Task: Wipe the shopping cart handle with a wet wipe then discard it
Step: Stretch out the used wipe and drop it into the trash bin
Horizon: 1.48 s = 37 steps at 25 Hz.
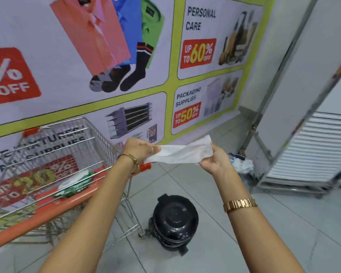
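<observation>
Head view shows a white wet wipe (180, 152) stretched in the air between both hands, just above centre of the picture. The left hand (141, 149) pinches its 9 o'clock end, fingers closed over the bunched edge; the right hand (217, 161) grips the 3 o'clock end, fingers curled shut around it, with one loose corner sticking up toward 1 o'clock. The wipe's long axis runs nearly level from 9 to 3 o'clock, rising slightly toward the right hand.

At 8 o'clock from the wipe stands a wire shopping cart (67, 154) with an orange handle (47, 211); the handle runs from 7 o'clock up toward the left wrist, and its red end cap shows just below the left hand. A green-and-white wipes pack (75, 184) lies in the cart's child seat beside the handle. Below the wipe, at 6 o'clock, a black lidded bin (174, 221) stands on the tiled floor (264, 223), close to the cart's wheel. Crumpled white waste (242, 164) lies at 3 o'clock, behind the right hand. A sale banner (106, 56) fills the wall behind.
</observation>
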Tool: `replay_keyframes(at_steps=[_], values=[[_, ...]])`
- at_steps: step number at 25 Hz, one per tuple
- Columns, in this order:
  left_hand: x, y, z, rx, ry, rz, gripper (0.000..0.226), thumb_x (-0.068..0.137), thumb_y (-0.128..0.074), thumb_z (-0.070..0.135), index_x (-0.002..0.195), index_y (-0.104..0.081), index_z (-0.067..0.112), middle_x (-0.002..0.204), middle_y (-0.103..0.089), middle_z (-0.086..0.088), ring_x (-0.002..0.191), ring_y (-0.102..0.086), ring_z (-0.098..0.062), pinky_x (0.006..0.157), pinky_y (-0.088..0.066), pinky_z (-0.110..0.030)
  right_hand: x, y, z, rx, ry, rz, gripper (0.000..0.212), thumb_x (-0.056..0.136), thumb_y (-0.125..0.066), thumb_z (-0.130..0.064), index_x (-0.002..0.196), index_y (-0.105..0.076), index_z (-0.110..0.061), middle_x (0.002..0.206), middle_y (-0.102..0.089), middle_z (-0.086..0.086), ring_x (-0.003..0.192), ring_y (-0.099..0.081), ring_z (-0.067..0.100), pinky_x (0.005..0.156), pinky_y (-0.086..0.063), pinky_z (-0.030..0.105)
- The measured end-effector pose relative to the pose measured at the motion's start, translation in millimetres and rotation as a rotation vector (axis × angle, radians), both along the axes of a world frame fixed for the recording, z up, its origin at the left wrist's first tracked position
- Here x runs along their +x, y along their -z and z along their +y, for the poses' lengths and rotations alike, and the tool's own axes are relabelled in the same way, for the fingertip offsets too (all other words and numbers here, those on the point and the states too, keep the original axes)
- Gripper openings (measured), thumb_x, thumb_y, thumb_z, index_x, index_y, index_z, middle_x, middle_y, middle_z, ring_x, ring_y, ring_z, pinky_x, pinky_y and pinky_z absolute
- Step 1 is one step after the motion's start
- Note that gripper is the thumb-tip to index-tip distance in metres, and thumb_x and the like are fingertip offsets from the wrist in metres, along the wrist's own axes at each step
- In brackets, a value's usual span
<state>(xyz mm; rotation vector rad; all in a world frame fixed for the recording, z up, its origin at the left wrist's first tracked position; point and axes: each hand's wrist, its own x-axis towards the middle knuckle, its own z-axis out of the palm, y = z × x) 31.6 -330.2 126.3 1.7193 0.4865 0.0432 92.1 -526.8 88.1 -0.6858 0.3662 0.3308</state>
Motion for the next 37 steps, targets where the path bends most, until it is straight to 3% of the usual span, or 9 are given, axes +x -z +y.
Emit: replay_keyframes(at_steps=[3, 6, 11, 14, 19, 22, 25, 30, 37], values=[[12.7, 14.2, -25.4, 0.085, 0.025, 0.006, 0.021, 0.074, -0.074, 0.007, 0.09, -0.072, -0.007, 0.066, -0.062, -0.009, 0.043, -0.05, -0.013, 0.036, -0.041, -0.017, 0.9, 13.2, -24.8, 0.003, 0.017, 0.082, 0.026, 0.097, -0.037, -0.017, 0.094, -0.056, 0.001, 0.069, -0.068, 0.02, 0.053, -0.068, 0.029, 0.041, -0.056, 0.033], [28.2, 32.3, -47.9, 0.139, 0.099, 0.005, 0.021, 0.074, -0.074, 0.006, 0.089, -0.072, -0.009, 0.065, -0.06, -0.005, 0.05, -0.049, -0.01, 0.04, -0.04, -0.014, 2.7, 29.6, -49.0, 0.012, 0.088, 0.147, 0.034, 0.098, -0.032, -0.019, 0.089, -0.057, 0.001, 0.065, -0.069, 0.021, 0.081, -0.066, 0.03, 0.079, -0.052, 0.042], [60.6, 68.6, -74.8, 0.147, 0.141, 0.112, 0.011, 0.074, -0.074, 0.007, 0.066, -0.068, 0.002, 0.072, -0.062, -0.005, 0.068, -0.054, -0.019, 0.065, -0.045, -0.023, 10.6, 50.8, -74.8, -0.035, 0.128, 0.222, 0.042, 0.101, -0.025, -0.025, 0.105, -0.056, 0.003, 0.125, -0.052, 0.019, 0.127, -0.043, 0.029, 0.106, -0.032, 0.041], [90.4, 93.8, -81.2, 0.145, 0.142, 0.171, 0.012, 0.072, -0.076, 0.008, 0.077, -0.071, -0.001, 0.075, -0.063, -0.01, 0.077, -0.056, -0.023, 0.08, -0.052, -0.031, 36.5, 64.1, -78.0, -0.094, 0.132, 0.223, 0.041, 0.099, -0.028, -0.019, 0.074, -0.054, 0.001, 0.088, -0.064, 0.019, 0.101, -0.053, 0.029, 0.108, -0.031, 0.039], [131.1, 143.9, -81.9, 0.174, 0.135, 0.299, 0.024, 0.071, -0.077, 0.011, 0.089, -0.069, -0.003, 0.088, -0.062, -0.01, 0.086, -0.058, -0.023, 0.094, -0.049, -0.034, 82.8, 104.9, -71.4, -0.17, 0.102, 0.307, 0.037, 0.099, -0.03, -0.023, 0.084, -0.056, -0.002, 0.048, -0.067, 0.016, 0.072, -0.054, 0.026, 0.08, -0.046, 0.039], [148.0, 184.3, -76.8, 0.208, 0.159, 0.405, 0.015, 0.071, -0.077, 0.015, 0.072, -0.064, 0.007, 0.092, -0.064, -0.01, 0.093, -0.061, -0.022, 0.089, -0.049, -0.03, 97.0, 132.2, -67.4, -0.167, 0.117, 0.362, 0.039, 0.1, -0.03, -0.026, 0.081, -0.055, -0.003, 0.071, -0.064, 0.018, 0.071, -0.053, 0.026, 0.087, -0.045, 0.039], [150.9, 233.0, -74.0, 0.235, 0.168, 0.596, 0.042, 0.072, -0.077, 0.022, 0.106, -0.069, 0.0, 0.119, -0.066, -0.011, 0.112, -0.06, -0.025, 0.098, -0.047, -0.029, 101.1, 168.0, -60.5, -0.224, 0.108, 0.461, 0.036, 0.099, -0.031, -0.03, 0.09, -0.052, -0.002, 0.098, -0.056, 0.018, 0.072, -0.051, 0.028, 0.096, -0.04, 0.043], [144.1, 298.3, -71.6, 0.325, 0.158, 0.81, 0.059, 0.077, -0.072, 0.026, 0.125, -0.056, -0.004, 0.131, -0.059, -0.017, 0.122, -0.055, -0.028, 0.102, -0.043, -0.03, 103.8, 210.1, -36.9, -0.232, -0.046, 0.595, 0.037, 0.098, -0.033, -0.039, 0.108, -0.043, -0.005, 0.083, -0.053, 0.015, 0.072, -0.051, 0.028, 0.082, -0.043, 0.04], [141.0, 343.1, -68.5, 0.146, 0.278, 0.914, 0.051, 0.085, -0.061, 0.014, 0.131, -0.048, -0.004, 0.138, -0.049, -0.019, 0.128, -0.047, -0.032, 0.109, -0.039, -0.037, 105.4, 224.1, -18.4, -0.417, -0.323, 0.606, 0.069, 0.097, -0.013, -0.051, 0.145, -0.018, -0.001, 0.153, -0.024, 0.015, 0.139, -0.025, 0.029, 0.112, -0.023, 0.038]])
